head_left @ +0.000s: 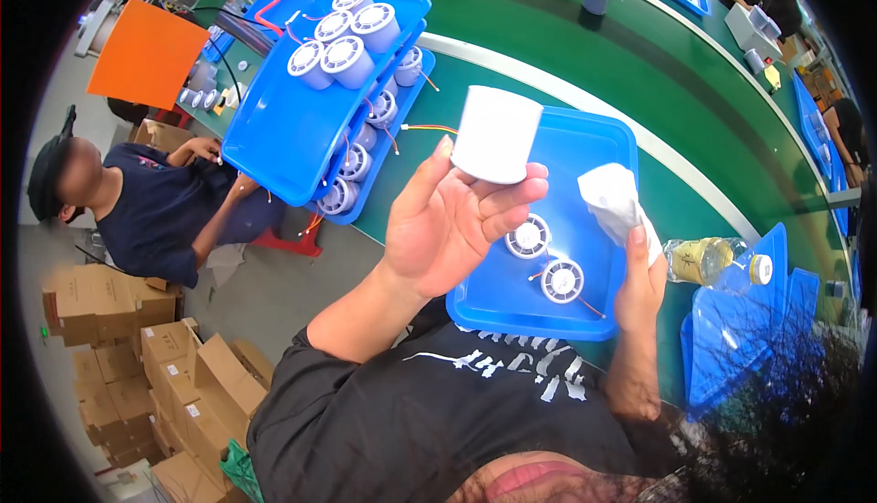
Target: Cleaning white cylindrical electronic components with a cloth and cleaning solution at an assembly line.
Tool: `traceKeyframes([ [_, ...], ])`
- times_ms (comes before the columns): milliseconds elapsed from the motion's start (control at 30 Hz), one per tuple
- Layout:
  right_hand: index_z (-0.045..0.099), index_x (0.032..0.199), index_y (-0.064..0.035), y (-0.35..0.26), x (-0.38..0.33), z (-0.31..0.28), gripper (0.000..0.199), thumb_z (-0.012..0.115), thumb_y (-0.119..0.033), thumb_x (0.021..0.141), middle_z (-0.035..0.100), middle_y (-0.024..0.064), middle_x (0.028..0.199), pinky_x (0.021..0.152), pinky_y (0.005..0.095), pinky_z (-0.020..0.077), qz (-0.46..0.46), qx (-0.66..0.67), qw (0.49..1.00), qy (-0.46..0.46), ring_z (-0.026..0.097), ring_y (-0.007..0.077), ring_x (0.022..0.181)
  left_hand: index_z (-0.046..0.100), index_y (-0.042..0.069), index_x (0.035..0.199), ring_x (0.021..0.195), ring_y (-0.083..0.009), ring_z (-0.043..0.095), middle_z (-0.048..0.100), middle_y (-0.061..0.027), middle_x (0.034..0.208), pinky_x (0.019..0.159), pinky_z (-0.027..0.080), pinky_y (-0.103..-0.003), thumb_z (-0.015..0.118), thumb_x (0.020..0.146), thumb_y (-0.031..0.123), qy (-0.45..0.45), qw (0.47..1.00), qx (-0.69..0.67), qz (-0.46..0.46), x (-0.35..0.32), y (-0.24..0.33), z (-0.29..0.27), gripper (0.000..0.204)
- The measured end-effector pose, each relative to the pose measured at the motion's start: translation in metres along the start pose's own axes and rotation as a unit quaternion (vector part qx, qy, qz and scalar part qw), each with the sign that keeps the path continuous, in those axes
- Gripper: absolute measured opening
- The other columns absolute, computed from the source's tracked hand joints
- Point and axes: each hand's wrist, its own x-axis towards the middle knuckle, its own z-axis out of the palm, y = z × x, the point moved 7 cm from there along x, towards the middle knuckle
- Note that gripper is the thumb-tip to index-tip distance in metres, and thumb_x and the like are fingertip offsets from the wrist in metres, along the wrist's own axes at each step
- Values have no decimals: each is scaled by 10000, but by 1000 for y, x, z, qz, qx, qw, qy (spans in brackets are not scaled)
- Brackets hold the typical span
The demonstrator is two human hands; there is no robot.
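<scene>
My left hand [438, 229] holds up a white cylindrical fan unit [498, 133] with its plain side wall facing me. Red and yellow wires [429, 127] stick out from it to the left. In my right hand [641, 288] is a crumpled white cloth [610, 194], gripped between thumb and fingers. Below both hands lies a blue tray [484, 307]. Two round white fan units [561, 281] rest in it with their spoked faces up and short wires beside them.
Stacked blue trays [265, 128] of similar units stand at the left on the green table [676, 101]. A plastic bottle [703, 261] lies right of my tray, near more blue trays [735, 320]. At the left a seated co-worker [146, 192] works near cardboard boxes [206, 384].
</scene>
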Motion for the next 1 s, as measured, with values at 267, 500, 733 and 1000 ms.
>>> traceKeyframes([
  [267,429,1365,84,-88,2,65,523,425,-315,1027,507,204,1345,1040,404,381,-306,-190,930,-77,499,296,1245,281,-52,1449,1348,-373,411,377,-270,1460,1090,395,-473,359,1019,454,-86,995,-53,16,6,-6,10,668],
  [500,604,1249,-16,-100,-47,120,445,616,-92,811,593,145,1298,1044,405,414,-401,-195,845,-294,552,315,1235,247,-39,1472,1283,-347,493,404,-264,1438,1003,499,-422,376,1015,479,20,1000,17,-8,10,-4,14,703],
  [733,571,1252,1,-43,-33,72,328,423,-186,1026,670,132,1139,895,324,499,76,70,934,-341,650,226,1027,286,-10,1428,1233,-395,530,415,-277,1411,953,533,-430,555,969,316,33,909,396,129,-2,19,15,623],
  [1000,617,1218,5,-17,-11,0,412,468,-325,1021,660,70,849,676,254,447,71,-148,981,-100,536,99,716,406,4,1323,1202,-324,558,481,-260,1340,962,513,-416,671,729,-109,-128,628,714,281,-5,15,46,660],
])
